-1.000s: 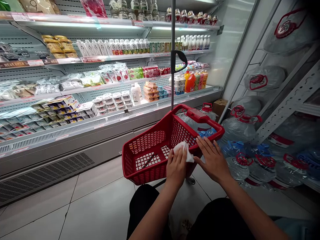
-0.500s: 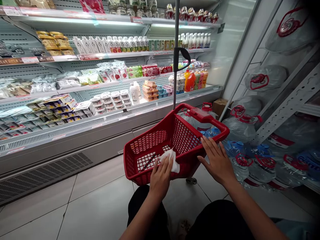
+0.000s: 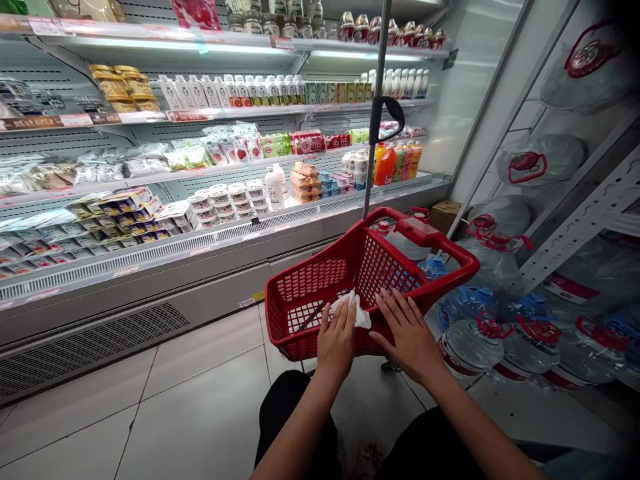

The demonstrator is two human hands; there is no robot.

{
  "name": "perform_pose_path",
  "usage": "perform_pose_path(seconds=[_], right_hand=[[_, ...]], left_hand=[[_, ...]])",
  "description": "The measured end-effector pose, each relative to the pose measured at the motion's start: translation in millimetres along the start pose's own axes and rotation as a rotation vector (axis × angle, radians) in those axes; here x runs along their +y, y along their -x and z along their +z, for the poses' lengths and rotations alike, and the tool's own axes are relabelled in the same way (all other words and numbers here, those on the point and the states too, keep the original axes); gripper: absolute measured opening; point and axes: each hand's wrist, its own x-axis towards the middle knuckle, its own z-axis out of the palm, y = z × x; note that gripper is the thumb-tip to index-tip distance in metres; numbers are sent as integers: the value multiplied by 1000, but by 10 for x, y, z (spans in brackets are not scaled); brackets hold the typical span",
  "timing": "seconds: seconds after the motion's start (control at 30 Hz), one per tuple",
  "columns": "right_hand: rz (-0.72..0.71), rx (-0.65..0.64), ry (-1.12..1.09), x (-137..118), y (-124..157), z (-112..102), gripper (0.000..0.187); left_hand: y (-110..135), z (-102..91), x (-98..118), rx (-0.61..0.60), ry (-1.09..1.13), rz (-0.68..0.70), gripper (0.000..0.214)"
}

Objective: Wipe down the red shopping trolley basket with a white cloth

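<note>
A red plastic shopping basket on wheels stands on the floor in front of me, with a tall grey pull handle rising from its far end. My left hand presses a crumpled white cloth against the basket's near rim. My right hand lies flat with fingers spread on the basket's near right wall, just beside the cloth. The basket's inside looks bare apart from a thin dark strip on its bottom.
An open chiller with shelves of milk cartons, yoghurt cups and juice bottles runs along the left and back. Large water jugs with red handles are piled on the floor and on a white rack to the right. Pale floor tiles lie at lower left.
My left hand slid the cloth leftward along the rim, then back toward the middle. My right hand moved from the right rim onto the near wall. The view shifted slightly.
</note>
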Motion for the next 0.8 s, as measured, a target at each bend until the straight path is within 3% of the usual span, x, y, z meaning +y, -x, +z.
perform_pose_path(seconds=[0.13,0.23,0.43,0.63,0.73,0.8], right_hand=[[-4,9,5,140,0,14,87],[-13,3,18,231,46,-14,82],[19,-25,33,385,178,-81,81],[48,-51,26,416,205,-83,83],[38,-41,16,371,182,-46,85],[31,-30,8,331,161,-15,87]], left_hand=[[-185,84,300,29,33,37,58],[-216,95,399,40,44,75,57],[227,-87,50,-1,21,99,63],[772,-308,-327,18,-63,-15,71],[782,-327,-317,7,-74,-96,76],[643,-276,-192,1,-60,-110,78]])
